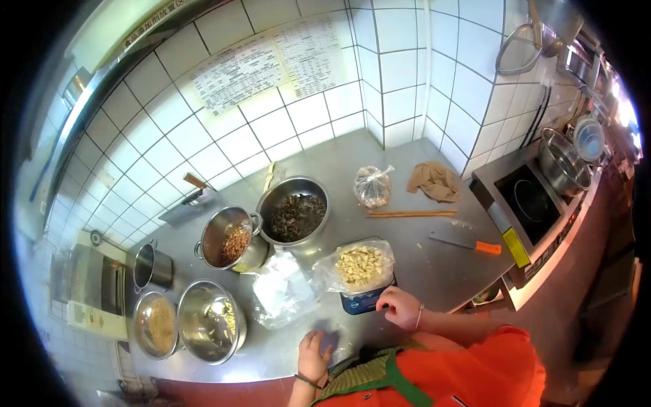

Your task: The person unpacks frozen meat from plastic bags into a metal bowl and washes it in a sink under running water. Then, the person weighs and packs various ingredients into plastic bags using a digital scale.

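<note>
Head view: a metal bench [420,271] fills a tiled corner, crowded on its left side. At the near left stand a bowl of tan crumbs [150,306] and, just beside it on the right, a larger bowl [196,325] with some pale bits; a deep pot [159,273] is behind them, and a cleaver [182,209] is farther back by the wall. Toward the middle, a two-handled pot [251,256] of brown pieces stands next to a wide basin [291,185] of dark chopped food. On the far right are a knotted bag [372,188], a brown cloth [434,181], chopsticks [410,214] and an orange-handled knife [468,244], with a cooktop [529,200] beyond. A crumpled clear bag [281,292] lies left of the scale [359,304], which bears an open plastic bag [324,271] of pale yellow pieces [361,264]. The right hand [400,308] is at the scale's near right edge, just nearer than the pieces, its fingers bent; whether they grip or press anything I cannot tell. The left hand [313,357] is nearer and farther left, by the bench's near edge, its fingers slack and released
</note>
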A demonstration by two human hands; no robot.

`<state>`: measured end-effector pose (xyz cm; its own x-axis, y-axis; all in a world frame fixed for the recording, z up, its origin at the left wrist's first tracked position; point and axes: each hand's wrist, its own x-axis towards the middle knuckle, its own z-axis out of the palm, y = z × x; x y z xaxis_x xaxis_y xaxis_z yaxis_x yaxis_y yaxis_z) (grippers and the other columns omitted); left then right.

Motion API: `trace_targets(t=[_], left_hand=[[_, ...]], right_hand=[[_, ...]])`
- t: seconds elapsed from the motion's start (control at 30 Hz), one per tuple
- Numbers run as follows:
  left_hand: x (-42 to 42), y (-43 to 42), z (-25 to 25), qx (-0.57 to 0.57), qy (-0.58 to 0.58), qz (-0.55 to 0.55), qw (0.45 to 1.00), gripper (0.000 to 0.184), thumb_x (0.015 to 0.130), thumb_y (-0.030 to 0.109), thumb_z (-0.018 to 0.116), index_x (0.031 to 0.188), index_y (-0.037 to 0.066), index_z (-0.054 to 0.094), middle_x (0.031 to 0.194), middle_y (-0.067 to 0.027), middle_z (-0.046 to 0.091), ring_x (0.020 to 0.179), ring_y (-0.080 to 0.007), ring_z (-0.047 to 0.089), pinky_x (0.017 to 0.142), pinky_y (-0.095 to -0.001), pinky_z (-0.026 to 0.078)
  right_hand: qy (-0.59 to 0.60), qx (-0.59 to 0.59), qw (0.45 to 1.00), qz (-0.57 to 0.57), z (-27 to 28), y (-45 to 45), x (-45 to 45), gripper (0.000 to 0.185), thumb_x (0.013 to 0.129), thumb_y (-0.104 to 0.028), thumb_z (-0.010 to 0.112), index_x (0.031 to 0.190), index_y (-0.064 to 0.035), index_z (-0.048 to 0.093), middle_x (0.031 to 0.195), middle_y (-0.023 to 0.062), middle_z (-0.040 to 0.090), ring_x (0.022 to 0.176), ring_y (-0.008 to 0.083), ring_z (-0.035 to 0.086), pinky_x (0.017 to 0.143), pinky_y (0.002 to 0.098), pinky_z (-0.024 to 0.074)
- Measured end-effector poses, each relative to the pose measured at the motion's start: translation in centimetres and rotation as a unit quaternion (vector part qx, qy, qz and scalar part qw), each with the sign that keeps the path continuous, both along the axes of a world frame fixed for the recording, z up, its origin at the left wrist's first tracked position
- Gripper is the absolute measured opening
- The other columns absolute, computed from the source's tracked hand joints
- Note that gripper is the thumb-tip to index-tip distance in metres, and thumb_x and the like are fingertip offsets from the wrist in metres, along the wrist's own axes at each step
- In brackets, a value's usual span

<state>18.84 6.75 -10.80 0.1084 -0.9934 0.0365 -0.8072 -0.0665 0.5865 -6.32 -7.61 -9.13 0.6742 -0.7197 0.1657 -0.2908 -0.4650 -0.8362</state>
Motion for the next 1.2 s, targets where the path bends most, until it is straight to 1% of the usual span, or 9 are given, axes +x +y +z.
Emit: trace_targets(t=[0.2, 0.3, 0.4, 0.5, 0.6, 0.87, 0.93, 1.07, 1.2], left_hand=[[1.7, 1.6, 0.1, 0.014, -0.039, -0.027, 0.999, 0.041, 0.073, 0.015, 0.062, 0.111, 0.003, 0.05, 0.106, -0.0202, 0.052, 0.099, -0.0355, 0.048, 0.086, -0.0393, 0.039], [3.3, 4.2, 0.3, 0.231, 0.307, -0.025, 0.923, 0.038, 0.083, 0.018, 0.056, 0.117, 0.003, 0.047, 0.105, -0.0118, 0.055, 0.092, -0.0189, 0.055, 0.077, -0.0284, 0.045], [4.6, 6.4, 0.2, 0.361, 0.322, -0.014, 0.875, 0.039, 0.083, 0.017, 0.056, 0.119, 0.004, 0.046, 0.102, -0.0087, 0.056, 0.09, -0.0162, 0.055, 0.079, -0.0282, 0.044], [5.6, 8.2, -3.5, 0.335, 0.289, -0.053, 0.895, 0.039, 0.083, 0.017, 0.055, 0.119, 0.004, 0.046, 0.101, -0.0082, 0.058, 0.087, -0.0153, 0.056, 0.076, -0.0275, 0.045], [4.8, 6.7, -0.6, 0.313, 0.252, -0.049, 0.915, 0.037, 0.083, 0.017, 0.055, 0.117, 0.003, 0.047, 0.099, -0.01, 0.058, 0.085, -0.0157, 0.057, 0.074, -0.027, 0.046], [6.7, 3.7, 0.0, 0.141, 0.203, 0.032, 0.968, 0.033, 0.082, 0.017, 0.056, 0.112, 0.002, 0.05, 0.098, -0.013, 0.058, 0.084, -0.019, 0.057, 0.073, -0.0291, 0.046], [6.9, 3.6, -0.1, 0.119, 0.18, 0.024, 0.976, 0.034, 0.081, 0.017, 0.057, 0.111, 0.002, 0.051, 0.098, -0.0137, 0.057, 0.083, -0.0215, 0.057, 0.072, -0.0294, 0.046], [6.6, 3.4, 0.9, 0.105, 0.182, 0.009, 0.978, 0.034, 0.08, 0.018, 0.058, 0.11, 0.003, 0.052, 0.097, -0.0154, 0.056, 0.077, -0.0239, 0.057, 0.068, -0.0307, 0.046], [6.5, 5.8, -0.9, 0.131, 0.293, 0.096, 0.942, 0.034, 0.081, 0.012, 0.059, 0.111, 0.0, 0.05, 0.096, -0.0102, 0.056, 0.085, -0.0178, 0.057, 0.072, -0.0277, 0.046]], right_hand=[[0.033, 0.015, 0.995, 0.097, 1.5, 0.6, -0.2, 0.03, 0.07, -0.005, 0.053, 0.1, -0.0026, 0.052, 0.098, 0.0138, 0.054, 0.094, 0.0305, 0.05, 0.082, 0.0352, 0.0411], [0.107, 0.046, 0.982, 0.149, -0.7, 1.8, -2.1, 0.028, 0.073, -0.008, 0.053, 0.101, -0.0038, 0.053, 0.097, 0.0148, 0.054, 0.092, 0.0296, 0.051, 0.08, 0.0348, 0.0421], [0.141, 0.056, 0.98, 0.132, -1.1, 1.9, -3.0, 0.023, 0.074, -0.009, 0.053, 0.097, -0.0062, 0.056, 0.093, 0.0138, 0.054, 0.086, 0.0275, 0.052, 0.074, 0.0335, 0.0438], [0.149, 0.082, 0.984, 0.051, 0.2, 1.5, -2.8, 0.02, 0.072, -0.007, 0.052, 0.091, -0.0074, 0.058, 0.087, 0.011, 0.054, 0.08, 0.0256, 0.052, 0.069, 0.0326, 0.0439], [0.147, 0.059, 0.986, 0.052, 2.1, 0.7, -1.7, 0.024, 0.068, -0.002, 0.051, 0.091, -0.0068, 0.057, 0.082, 0.0104, 0.05, 0.072, 0.0265, 0.05, 0.066, 0.0307, 0.0433], [0.048, -0.192, 0.979, 0.054, 8.1, -6.9, 5.8, 0.026, 0.072, -0.004, 0.054, 0.098, -0.0048, 0.056, 0.096, 0.0137, 0.052, 0.092, 0.0279, 0.051, 0.082, 0.0344, 0.0415], [0.036, -0.053, 0.997, 0.04, 8.4, -11.9, 10.4, 0.029, 0.073, -0.007, 0.056, 0.101, -0.0047, 0.056, 0.099, 0.0141, 0.053, 0.093, 0.0279, 0.052, 0.083, 0.0359, 0.0418], [0.149, -0.121, 0.981, -0.002, 4.0, -20.2, 19.0, 0.037, 0.07, -0.015, 0.061, 0.106, -0.0082, 0.056, 0.103, 0.0154, 0.054, 0.096, 0.0277, 0.053, 0.083, 0.0382, 0.0426], [0.327, -0.011, 0.943, -0.064, 0.0, -23.9, 24.9, 0.055, 0.067, -0.028, 0.068, 0.117, -0.0158, 0.05, 0.121, 0.0185, 0.041, 0.107, 0.0349, 0.047, 0.091, 0.0387, 0.0392]])
